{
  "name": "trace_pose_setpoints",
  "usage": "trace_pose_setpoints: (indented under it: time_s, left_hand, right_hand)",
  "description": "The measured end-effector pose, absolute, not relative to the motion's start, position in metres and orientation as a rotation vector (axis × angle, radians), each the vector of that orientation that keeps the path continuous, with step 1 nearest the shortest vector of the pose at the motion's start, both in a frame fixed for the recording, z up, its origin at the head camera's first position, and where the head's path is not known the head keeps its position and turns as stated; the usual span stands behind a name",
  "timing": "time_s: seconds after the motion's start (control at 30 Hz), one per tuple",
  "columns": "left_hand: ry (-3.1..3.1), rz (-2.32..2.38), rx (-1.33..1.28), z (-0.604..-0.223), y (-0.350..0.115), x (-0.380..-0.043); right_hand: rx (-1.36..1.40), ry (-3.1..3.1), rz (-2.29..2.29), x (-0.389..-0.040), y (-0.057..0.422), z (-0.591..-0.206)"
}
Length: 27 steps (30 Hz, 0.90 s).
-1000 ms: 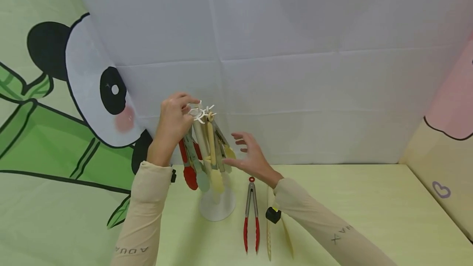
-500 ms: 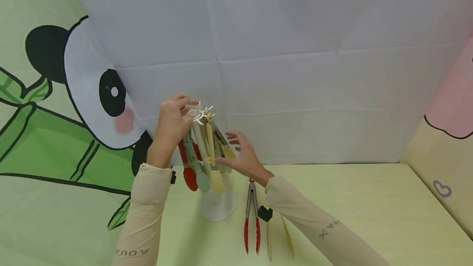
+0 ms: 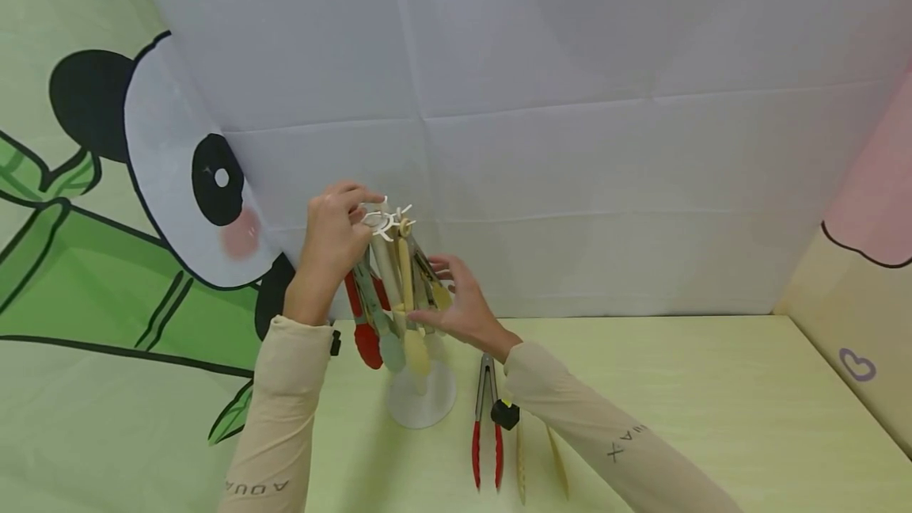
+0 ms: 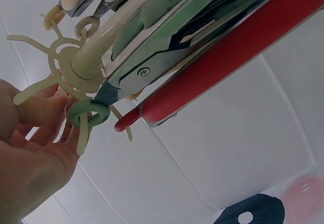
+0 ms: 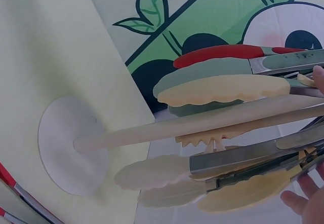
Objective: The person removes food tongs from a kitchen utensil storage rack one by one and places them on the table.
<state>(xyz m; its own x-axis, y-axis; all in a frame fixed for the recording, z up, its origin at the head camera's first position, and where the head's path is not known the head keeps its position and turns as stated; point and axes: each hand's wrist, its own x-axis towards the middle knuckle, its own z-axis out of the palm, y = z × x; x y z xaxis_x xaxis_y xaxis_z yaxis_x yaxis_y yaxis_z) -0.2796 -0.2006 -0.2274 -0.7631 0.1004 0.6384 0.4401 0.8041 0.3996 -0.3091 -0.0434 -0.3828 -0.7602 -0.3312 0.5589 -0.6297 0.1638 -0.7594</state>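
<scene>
A white utensil stand, its round base (image 3: 422,410) on the table, bears several hanging tongs. My left hand (image 3: 335,240) pinches the hook ring (image 4: 52,57) at its top. The red tongs (image 4: 217,64) and green tongs (image 4: 147,72) hang nearest that hand, the green ones by a loop. My right hand (image 3: 466,315) is at the stand's right side, thumb apart from the fingers. The fingertips (image 5: 293,202) are right at the yellow tongs (image 5: 248,191) with dark metal arms. Another pair of yellow tongs (image 5: 228,89) hangs in front, close to the right thumb. Paler tongs (image 5: 152,172) hang between.
Red-tipped tongs (image 3: 477,450) lie on the table (image 3: 677,402) right of the base. Beside them are two slim yellowish pieces, one wavy-edged (image 3: 522,465) and one smooth (image 3: 558,461), partly under the right forearm. A white cloth wall (image 3: 570,260) stands close behind.
My right hand has moved left to the stand, its fingers now at the hanging tongs. The left hand has stayed at the hook ring.
</scene>
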Motion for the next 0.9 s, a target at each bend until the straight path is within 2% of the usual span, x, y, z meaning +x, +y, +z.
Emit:
trace_pose_setpoints:
  time_s: [0.9]
  left_hand:
    - [-2.362,-0.756,-0.400,-0.2281,-0.1988,-0.2788]
  right_hand:
    - [0.898,-2.146,1.523,-0.3077,-0.0417,-0.3799]
